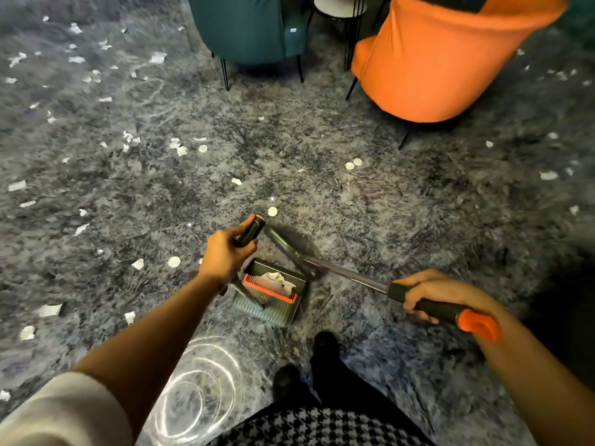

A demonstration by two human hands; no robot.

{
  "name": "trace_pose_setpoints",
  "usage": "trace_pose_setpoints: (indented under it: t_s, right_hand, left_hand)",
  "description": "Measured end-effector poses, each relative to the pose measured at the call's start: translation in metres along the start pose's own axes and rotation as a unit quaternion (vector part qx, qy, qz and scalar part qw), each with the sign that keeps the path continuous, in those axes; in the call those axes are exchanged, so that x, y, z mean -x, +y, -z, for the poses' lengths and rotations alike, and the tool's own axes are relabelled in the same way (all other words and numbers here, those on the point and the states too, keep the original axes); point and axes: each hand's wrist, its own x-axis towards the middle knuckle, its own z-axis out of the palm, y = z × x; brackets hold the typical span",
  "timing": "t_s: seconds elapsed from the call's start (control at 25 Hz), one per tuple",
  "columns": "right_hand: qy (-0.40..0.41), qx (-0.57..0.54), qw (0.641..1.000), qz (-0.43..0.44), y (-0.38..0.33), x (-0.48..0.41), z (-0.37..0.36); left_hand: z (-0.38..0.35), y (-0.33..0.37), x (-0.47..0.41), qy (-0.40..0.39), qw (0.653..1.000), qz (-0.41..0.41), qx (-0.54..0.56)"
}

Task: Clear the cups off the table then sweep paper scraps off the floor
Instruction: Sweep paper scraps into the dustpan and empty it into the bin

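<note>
My left hand (225, 252) grips the dark top of the dustpan handle (252, 231). Below it the grey dustpan (273, 309) stands on the carpet with an orange comb strip and a few white paper scraps (278, 280) inside. My right hand (431, 292) holds the black grip of the broom handle (428, 304), which ends in an orange cap. The metal shaft runs left to the broom head (291, 247), which sits at the pan's far right corner. White paper scraps (174, 262) and round paper discs lie scattered over the grey carpet, most of them on the left.
An orange armchair (444, 59) stands at the back right and a teal armchair (244, 30) at the back centre, with a small round table (338, 6) between them. My dark shoes (323, 346) are just below the dustpan. More scraps lie at the far right.
</note>
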Motion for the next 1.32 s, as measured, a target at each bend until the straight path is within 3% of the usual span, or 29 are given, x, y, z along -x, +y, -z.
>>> trace_pose_setpoints:
  t_s: [0.36, 0.56, 0.8, 1.04, 1.32]
  right_hand:
    - [0.120, -0.132, 0.984, -0.008, -0.007, -0.046, 0.090]
    - [0.163, -0.176, 0.971, -0.002, -0.044, -0.104, 0.203]
    - [0.201, -0.172, 0.964, -0.020, -0.103, -0.164, 0.331]
    - [0.222, -0.182, 0.958, -0.007, -0.165, -0.219, 0.403]
    - [0.241, -0.126, 0.962, -0.035, -0.241, -0.291, 0.447]
  left_hand:
    - [-0.078, 0.065, -0.117, -0.012, 0.999, -0.051, -0.001]
    - [-0.140, 0.123, -0.222, -0.012, 0.998, -0.068, 0.000]
    - [-0.196, 0.188, -0.333, -0.019, 0.998, -0.054, -0.039]
    - [-0.216, 0.224, -0.428, -0.030, 0.997, -0.067, -0.032]
    - [-0.226, 0.242, -0.558, -0.140, 0.980, -0.123, -0.075]
